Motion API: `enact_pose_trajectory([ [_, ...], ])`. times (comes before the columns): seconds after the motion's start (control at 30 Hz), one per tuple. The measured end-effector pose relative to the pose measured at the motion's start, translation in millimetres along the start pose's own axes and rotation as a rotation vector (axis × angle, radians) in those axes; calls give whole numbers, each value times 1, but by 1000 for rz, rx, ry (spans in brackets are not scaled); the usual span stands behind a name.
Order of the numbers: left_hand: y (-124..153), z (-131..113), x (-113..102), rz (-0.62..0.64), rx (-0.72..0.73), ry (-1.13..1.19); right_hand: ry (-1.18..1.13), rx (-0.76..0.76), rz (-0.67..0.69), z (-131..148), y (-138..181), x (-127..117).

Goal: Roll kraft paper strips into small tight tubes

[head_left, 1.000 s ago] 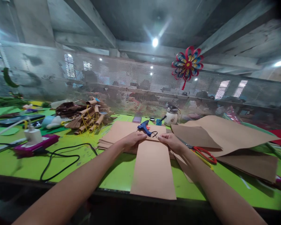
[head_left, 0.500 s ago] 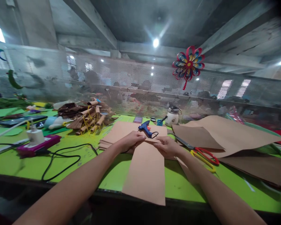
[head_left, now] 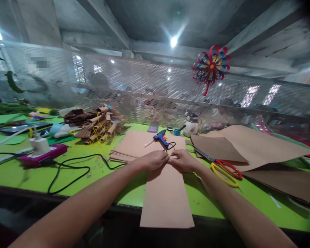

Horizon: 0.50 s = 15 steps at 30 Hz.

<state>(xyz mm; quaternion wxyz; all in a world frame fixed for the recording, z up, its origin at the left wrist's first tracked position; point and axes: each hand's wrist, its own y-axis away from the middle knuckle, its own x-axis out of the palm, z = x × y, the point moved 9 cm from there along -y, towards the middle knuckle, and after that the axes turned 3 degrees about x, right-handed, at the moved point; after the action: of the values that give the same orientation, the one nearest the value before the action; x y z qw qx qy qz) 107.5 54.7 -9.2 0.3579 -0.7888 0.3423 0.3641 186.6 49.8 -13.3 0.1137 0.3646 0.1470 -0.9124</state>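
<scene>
Lower centre of my feed, there's the brown paper sheet [head_left: 166, 201], its near end jutting past the front edge of the green tabletop [head_left: 131, 194]. Up at its far end, mid-frame, my left hand [head_left: 157, 160] is drawn in tight, fingertips pinching that edge; just beside it, my right hand [head_left: 181, 159] has thumb and fingers together, pinching the same edge. Right beyond them, a blue glue gun [head_left: 160, 138] lies on a paper stack [head_left: 131, 141]. Red-and-yellow scissors [head_left: 228, 169] right of centre, magenta power strip [head_left: 54, 151] over at the left!
</scene>
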Motion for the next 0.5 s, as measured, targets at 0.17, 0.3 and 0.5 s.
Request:
enact_pose_trajectory([
  [0.17, 1, 1, -7, -10, -37, 2, -291, 66, 117, -14, -1, 5],
  [0.3, 0, 6, -6, -7, -60, -28, -332, 39, 163, -18, -4, 8],
  [0.5, -1, 11, -4, -31, -65, 8, -341, 72, 118, -21, -6, 8],
])
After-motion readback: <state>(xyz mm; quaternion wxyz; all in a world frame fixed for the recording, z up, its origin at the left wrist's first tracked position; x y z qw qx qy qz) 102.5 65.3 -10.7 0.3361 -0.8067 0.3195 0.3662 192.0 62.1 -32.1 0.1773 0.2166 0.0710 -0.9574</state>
